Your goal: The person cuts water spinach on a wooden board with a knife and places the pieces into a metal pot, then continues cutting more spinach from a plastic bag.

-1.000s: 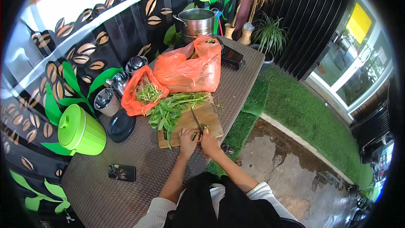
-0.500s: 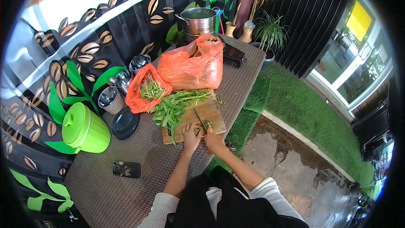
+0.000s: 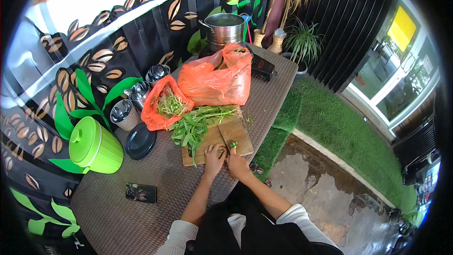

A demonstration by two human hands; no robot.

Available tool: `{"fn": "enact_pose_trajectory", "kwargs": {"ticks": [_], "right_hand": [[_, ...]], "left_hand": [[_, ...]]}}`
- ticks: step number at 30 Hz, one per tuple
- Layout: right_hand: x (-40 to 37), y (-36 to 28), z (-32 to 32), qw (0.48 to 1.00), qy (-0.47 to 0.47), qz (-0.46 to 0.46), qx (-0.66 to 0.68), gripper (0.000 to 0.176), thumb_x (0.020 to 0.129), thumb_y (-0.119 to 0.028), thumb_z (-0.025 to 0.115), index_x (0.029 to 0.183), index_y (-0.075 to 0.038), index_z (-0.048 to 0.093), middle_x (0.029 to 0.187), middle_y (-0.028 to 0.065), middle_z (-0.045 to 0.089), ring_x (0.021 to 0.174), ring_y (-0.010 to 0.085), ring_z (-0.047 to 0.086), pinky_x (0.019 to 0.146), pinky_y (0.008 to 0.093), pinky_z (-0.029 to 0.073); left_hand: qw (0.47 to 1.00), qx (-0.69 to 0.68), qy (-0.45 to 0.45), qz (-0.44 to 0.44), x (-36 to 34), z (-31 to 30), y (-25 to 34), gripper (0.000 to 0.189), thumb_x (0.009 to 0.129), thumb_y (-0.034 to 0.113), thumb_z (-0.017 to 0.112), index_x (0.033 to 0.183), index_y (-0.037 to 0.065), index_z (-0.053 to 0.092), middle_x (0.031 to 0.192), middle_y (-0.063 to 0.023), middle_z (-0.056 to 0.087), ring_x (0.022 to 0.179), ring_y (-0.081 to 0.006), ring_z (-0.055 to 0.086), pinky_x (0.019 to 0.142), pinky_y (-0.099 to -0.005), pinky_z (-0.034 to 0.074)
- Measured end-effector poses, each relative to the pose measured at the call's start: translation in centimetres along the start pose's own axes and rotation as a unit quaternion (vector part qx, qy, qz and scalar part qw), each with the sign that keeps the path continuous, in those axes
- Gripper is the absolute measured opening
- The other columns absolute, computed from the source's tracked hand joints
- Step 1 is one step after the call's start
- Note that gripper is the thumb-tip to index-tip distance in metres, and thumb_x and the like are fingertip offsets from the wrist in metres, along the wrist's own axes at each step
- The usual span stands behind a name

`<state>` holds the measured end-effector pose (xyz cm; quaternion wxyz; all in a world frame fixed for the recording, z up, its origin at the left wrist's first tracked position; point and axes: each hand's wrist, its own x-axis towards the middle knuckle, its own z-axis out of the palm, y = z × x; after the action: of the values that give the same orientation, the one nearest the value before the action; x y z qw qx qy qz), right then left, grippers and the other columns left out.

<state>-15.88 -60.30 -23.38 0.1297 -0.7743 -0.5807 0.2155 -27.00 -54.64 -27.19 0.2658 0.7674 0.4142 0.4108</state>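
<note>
On the wooden cutting board [image 3: 238,133], my right hand [image 3: 237,164] is closed round the handle of a knife [image 3: 222,135], its blade pointing up and left across the board. My left hand [image 3: 214,158] has its fingers curled on the board left of the blade, pressing a bit of green stems. A small heap of cut greens [image 3: 233,144] lies right of the knife. Long leafy greens [image 3: 194,130] cover the board's upper left edge. Beyond them are an open orange bag [image 3: 152,108] of trimmed stems and a bigger orange bag [image 3: 214,82].
A metal pot [image 3: 224,32] stands at the table's far end by a black box [image 3: 262,66]. Along the left are cups of cutlery [image 3: 124,113], dark plates [image 3: 140,140] and a green lidded bucket [image 3: 96,146]. A phone [image 3: 141,192] lies on the woven table [image 3: 174,208].
The whole view has shifted slightly, with the table's things lower in the frame. Both hands stay at the board, the right still on the knife.
</note>
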Motion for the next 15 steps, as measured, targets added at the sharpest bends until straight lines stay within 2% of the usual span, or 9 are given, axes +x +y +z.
{"fn": "enact_pose_trajectory", "kwargs": {"ticks": [2,4,6,7,9,10,12,15], "right_hand": [[0.9,0.0,-0.5,1.0,-0.008,0.012,0.013,0.034,0.094,-0.027,0.041,0.109,0.004,0.038,0.08,0.0279,0.063,0.077,0.0432,0.063,0.068,0.0517,0.049],[1.7,0.7,-1.4,0.998,-0.049,-0.014,0.033,0.035,0.093,-0.027,0.041,0.109,0.003,0.039,0.08,0.0279,0.063,0.079,0.0437,0.063,0.069,0.0527,0.05],[0.9,0.8,-1.6,0.998,-0.052,-0.015,0.03,0.035,0.094,-0.028,0.041,0.109,0.003,0.038,0.08,0.0279,0.063,0.079,0.0437,0.063,0.069,0.0529,0.05],[0.2,0.8,-1.5,0.998,-0.056,-0.016,0.027,0.035,0.094,-0.028,0.04,0.109,0.003,0.038,0.081,0.028,0.063,0.079,0.0438,0.063,0.069,0.0531,0.05],[-1.3,-0.2,-0.4,1.0,-0.024,-0.002,0.013,0.035,0.094,-0.028,0.039,0.11,0.004,0.038,0.08,0.0282,0.063,0.078,0.0441,0.063,0.069,0.0532,0.049],[-1.6,-0.5,-0.1,1.0,0.008,0.012,0.0,0.035,0.094,-0.027,0.039,0.11,0.004,0.038,0.079,0.0283,0.063,0.078,0.0444,0.062,0.068,0.0533,0.049],[-0.6,-0.5,0.0,1.0,0.006,0.013,0.004,0.035,0.095,-0.027,0.039,0.111,0.005,0.038,0.079,0.0284,0.063,0.077,0.0445,0.062,0.068,0.0531,0.049],[1.3,0.3,-0.5,1.0,-0.019,-0.005,0.021,0.036,0.095,-0.026,0.038,0.113,0.005,0.038,0.079,0.0285,0.063,0.077,0.0445,0.063,0.069,0.0529,0.049]], "left_hand": [[1.0,-0.021,0.003,-0.015,0.4,0.0,-0.3,0.019,0.076,0.01,0.068,0.094,0.006,0.061,0.084,-0.0026,0.066,0.093,-0.0235,0.055,0.091,-0.0389,0.033],[0.999,-0.043,0.001,-0.03,0.2,0.1,-0.4,0.019,0.075,0.009,0.069,0.093,0.005,0.062,0.082,-0.0032,0.067,0.092,-0.0232,0.056,0.09,-0.0383,0.034],[0.975,-0.188,0.002,-0.116,0.4,0.0,-0.4,0.017,0.073,0.006,0.07,0.089,0.002,0.064,0.084,-0.0067,0.067,0.088,-0.0258,0.059,0.08,-0.0358,0.043],[0.975,-0.187,0.002,-0.117,0.4,-0.1,-0.5,0.017,0.073,0.006,0.07,0.089,0.002,0.064,0.084,-0.0067,0.067,0.088,-0.0258,0.059,0.08,-0.0358,0.043],[0.992,-0.095,0.006,-0.085,0.3,-0.4,-0.1,0.018,0.072,0.003,0.07,0.09,0.002,0.065,0.086,-0.0082,0.068,0.087,-0.0248,0.06,0.078,-0.0343,0.045],[0.992,-0.096,0.007,-0.085,0.3,-0.6,0.3,0.018,0.072,0.003,0.07,0.09,0.002,0.065,0.086,-0.0082,0.068,0.087,-0.0248,0.06,0.078,-0.0343,0.045],[0.999,-0.016,0.003,-0.028,0.0,-1.0,0.7,0.018,0.072,0.003,0.069,0.09,0.002,0.066,0.089,-0.0088,0.068,0.088,-0.0247,0.061,0.08,-0.035,0.046],[1.0,-0.023,0.008,0.019,-0.2,-1.1,0.3,0.016,0.073,0.002,0.068,0.09,0.002,0.066,0.089,-0.0083,0.067,0.088,-0.0247,0.06,0.08,-0.0351,0.046]]}}
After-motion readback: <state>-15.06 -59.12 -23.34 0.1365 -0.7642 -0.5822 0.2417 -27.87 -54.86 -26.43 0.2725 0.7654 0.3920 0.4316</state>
